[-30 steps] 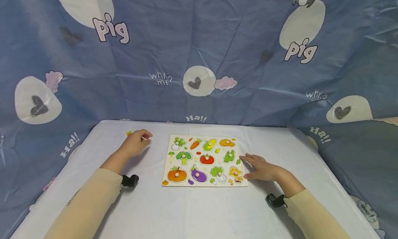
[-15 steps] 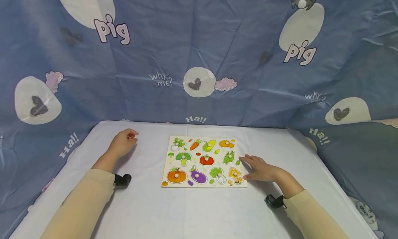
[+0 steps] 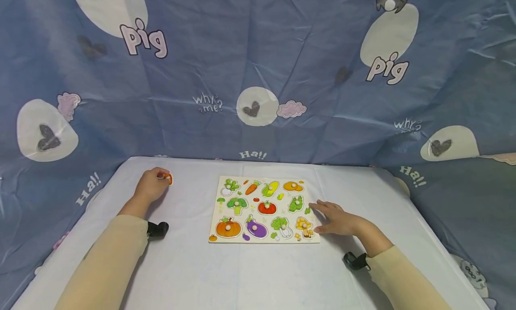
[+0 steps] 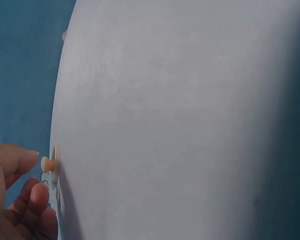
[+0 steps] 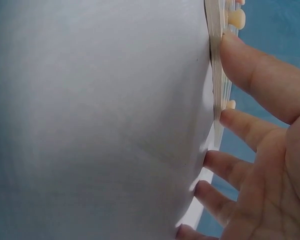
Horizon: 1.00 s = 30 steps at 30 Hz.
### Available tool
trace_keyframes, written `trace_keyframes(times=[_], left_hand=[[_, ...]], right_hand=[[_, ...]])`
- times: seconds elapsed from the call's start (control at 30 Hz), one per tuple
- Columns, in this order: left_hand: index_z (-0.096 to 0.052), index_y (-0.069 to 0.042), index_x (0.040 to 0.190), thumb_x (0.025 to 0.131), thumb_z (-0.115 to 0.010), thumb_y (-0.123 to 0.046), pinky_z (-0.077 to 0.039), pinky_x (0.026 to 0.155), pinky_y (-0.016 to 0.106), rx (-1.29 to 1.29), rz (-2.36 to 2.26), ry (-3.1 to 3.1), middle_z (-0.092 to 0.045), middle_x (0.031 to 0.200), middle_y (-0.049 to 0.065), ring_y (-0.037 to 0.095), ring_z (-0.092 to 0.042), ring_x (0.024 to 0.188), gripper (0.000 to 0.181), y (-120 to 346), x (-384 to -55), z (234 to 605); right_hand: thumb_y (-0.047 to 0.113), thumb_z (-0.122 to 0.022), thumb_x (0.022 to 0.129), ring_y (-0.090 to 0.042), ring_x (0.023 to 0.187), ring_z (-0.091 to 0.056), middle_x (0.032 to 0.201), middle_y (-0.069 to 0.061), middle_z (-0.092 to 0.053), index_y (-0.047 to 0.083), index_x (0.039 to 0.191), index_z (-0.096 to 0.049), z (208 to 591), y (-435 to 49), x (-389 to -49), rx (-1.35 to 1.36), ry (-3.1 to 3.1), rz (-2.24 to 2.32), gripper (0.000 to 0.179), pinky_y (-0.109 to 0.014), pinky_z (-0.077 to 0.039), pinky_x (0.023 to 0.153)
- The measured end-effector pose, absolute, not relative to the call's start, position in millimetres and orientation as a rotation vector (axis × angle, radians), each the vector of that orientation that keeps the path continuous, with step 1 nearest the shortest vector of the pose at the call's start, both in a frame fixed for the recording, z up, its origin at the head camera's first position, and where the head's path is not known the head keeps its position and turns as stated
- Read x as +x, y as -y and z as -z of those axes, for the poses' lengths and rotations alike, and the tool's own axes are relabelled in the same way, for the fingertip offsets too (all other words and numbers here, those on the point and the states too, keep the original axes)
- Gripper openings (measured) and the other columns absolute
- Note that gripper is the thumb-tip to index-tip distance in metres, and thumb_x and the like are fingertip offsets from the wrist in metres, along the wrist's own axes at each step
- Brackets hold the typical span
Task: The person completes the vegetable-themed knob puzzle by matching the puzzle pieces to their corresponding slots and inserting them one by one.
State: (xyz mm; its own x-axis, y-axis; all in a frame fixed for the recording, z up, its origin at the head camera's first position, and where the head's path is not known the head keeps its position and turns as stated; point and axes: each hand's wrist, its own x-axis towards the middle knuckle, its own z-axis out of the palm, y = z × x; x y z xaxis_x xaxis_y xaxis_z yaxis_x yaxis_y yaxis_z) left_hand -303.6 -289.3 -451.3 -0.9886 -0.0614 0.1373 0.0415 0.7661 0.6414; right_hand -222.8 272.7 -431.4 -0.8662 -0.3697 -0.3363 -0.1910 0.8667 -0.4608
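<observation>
My left hand (image 3: 151,184) is over the far left of the table beside an orange carrot puzzle piece (image 3: 169,179). In the left wrist view, the piece's wooden knob (image 4: 47,164) lies just beyond the tips of the thumb and fingers, which are spread apart and do not close on it. My right hand (image 3: 336,218) rests spread at the right edge of a wooden vegetable puzzle board (image 3: 258,241). Its thumb (image 5: 240,57) and index fingertip lie right at the board's side. On the board, the printed carrot (image 3: 252,187) shows no knob, while most other vegetables do.
A white cloth covers the table (image 3: 262,278). Behind it and along both sides hangs a blue patterned sheet (image 3: 258,77). Each wrist wears a small black camera (image 3: 158,230).
My left hand has moved left across the table. The carrot piece, hidden behind it half a second ago, now shows at its fingertips. My right hand and the board have stayed put.
</observation>
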Motion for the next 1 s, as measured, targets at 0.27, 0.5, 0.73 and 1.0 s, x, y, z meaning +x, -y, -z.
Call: trace_keyframes(times=[0.27, 0.5, 0.73, 1.0], left_hand=[[-0.056, 0.01, 0.12, 0.097, -0.054, -0.009, -0.044, 0.092, 0.056, 0.103, 0.982, 2.887, -0.056, 0.112, 0.03, 0.045, -0.055, 0.104, 0.03, 285.2, -308.2, 451.0], [-0.059, 0.009, 0.118, 0.098, -0.054, -0.01, -0.045, 0.093, 0.054, 0.099, 0.958, 2.896, -0.06, 0.11, 0.028, 0.043, -0.057, 0.103, 0.028, 285.0, -314.5, 453.5], [-0.059, 0.006, 0.117, 0.101, -0.053, -0.011, -0.045, 0.091, 0.054, 0.159, 0.992, 2.934, -0.059, 0.111, 0.026, 0.041, -0.057, 0.102, 0.025, 283.9, -315.9, 452.3], [-0.06, 0.005, 0.112, 0.101, -0.054, -0.009, -0.047, 0.089, 0.052, 0.188, 0.993, 2.932, -0.061, 0.108, 0.025, 0.041, -0.058, 0.101, 0.019, 283.5, -313.6, 451.9]], right_hand=[[0.048, -0.075, 0.086, -0.048, 0.148, -0.012, 0.163, -0.021, -0.019, 0.015, 0.157, -0.034, 433.9, -275.6, -224.3, -0.415, -2.627, 0.589, 0.088, -0.073, -0.02, 0.11], [0.049, -0.074, 0.086, -0.048, 0.148, -0.011, 0.164, -0.022, -0.018, 0.015, 0.157, -0.034, 433.2, -274.5, -223.4, -0.408, -2.616, 0.595, 0.089, -0.073, -0.019, 0.11], [0.049, -0.074, 0.086, -0.047, 0.149, -0.01, 0.164, -0.021, -0.017, 0.016, 0.158, -0.032, 432.9, -273.6, -224.3, -0.394, -2.61, 0.587, 0.09, -0.073, -0.018, 0.111], [0.047, -0.075, 0.085, -0.048, 0.148, -0.011, 0.164, -0.021, -0.018, 0.017, 0.157, -0.034, 432.0, -273.6, -224.3, -0.399, -2.622, 0.583, 0.088, -0.073, -0.019, 0.111]])
